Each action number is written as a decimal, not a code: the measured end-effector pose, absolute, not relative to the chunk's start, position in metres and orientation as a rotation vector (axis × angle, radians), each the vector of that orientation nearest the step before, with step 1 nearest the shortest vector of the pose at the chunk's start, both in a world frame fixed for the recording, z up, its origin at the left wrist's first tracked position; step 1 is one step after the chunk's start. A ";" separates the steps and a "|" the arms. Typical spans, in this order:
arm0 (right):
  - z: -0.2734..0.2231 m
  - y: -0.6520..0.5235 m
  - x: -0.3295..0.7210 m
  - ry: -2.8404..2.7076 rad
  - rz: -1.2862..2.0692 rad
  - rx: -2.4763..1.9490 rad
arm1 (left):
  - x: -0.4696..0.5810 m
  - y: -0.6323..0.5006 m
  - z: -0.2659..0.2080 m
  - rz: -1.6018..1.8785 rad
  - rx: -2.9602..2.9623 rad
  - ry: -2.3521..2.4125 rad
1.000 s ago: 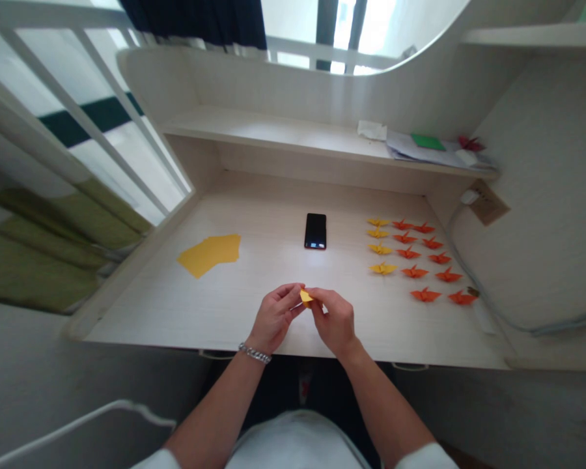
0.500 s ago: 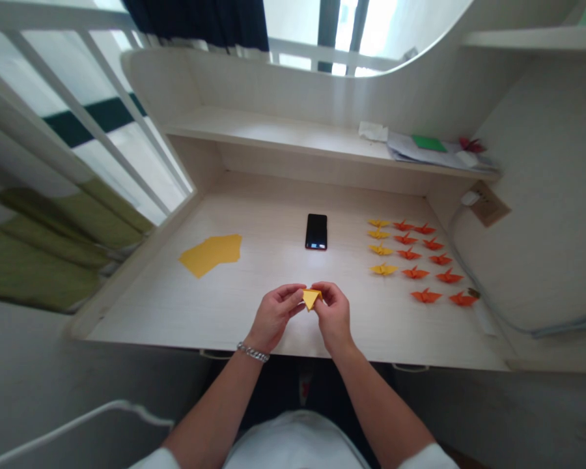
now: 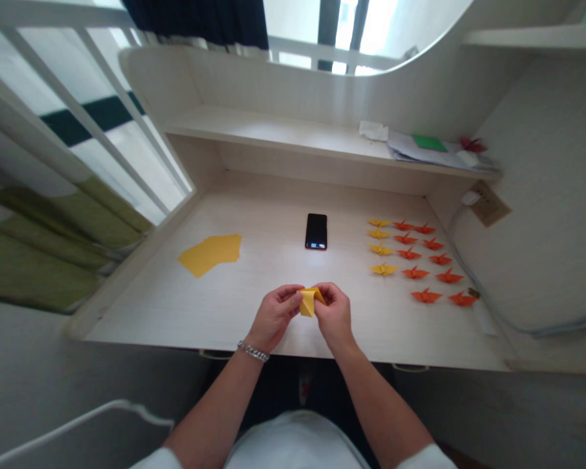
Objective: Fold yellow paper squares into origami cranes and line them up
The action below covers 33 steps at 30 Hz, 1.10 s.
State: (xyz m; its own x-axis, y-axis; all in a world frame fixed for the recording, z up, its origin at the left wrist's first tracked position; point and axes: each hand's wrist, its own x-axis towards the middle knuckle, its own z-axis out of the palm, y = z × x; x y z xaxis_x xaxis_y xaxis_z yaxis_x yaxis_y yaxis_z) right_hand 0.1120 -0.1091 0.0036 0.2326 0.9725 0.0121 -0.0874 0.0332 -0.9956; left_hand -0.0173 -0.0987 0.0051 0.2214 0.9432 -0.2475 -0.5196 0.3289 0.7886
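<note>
At lower centre the folded paper [image 3: 307, 305] is yellow, the sheets [image 3: 209, 255] at left a deeper golden yellow, and the birds at right split into a yellow column [image 3: 383, 270] and orange-red ones [image 3: 426, 296]. The mid-frame phone [image 3: 316, 228] is black on a cream desk [image 3: 264, 208]. Broad olive and grey bands pattern the left curtain [image 3: 53, 260].

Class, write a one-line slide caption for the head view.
Left hand and right hand hold a folded yellow paper over a desk with a phone and paper birds.
</note>
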 end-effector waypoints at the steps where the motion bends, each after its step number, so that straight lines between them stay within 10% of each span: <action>1: 0.004 -0.109 0.113 -0.988 1.065 -1.225 | -0.017 -0.098 0.004 1.110 0.633 0.817; 33: 0.013 -0.116 0.124 -0.901 1.118 -1.137 | -0.018 -0.105 0.010 1.193 0.843 0.985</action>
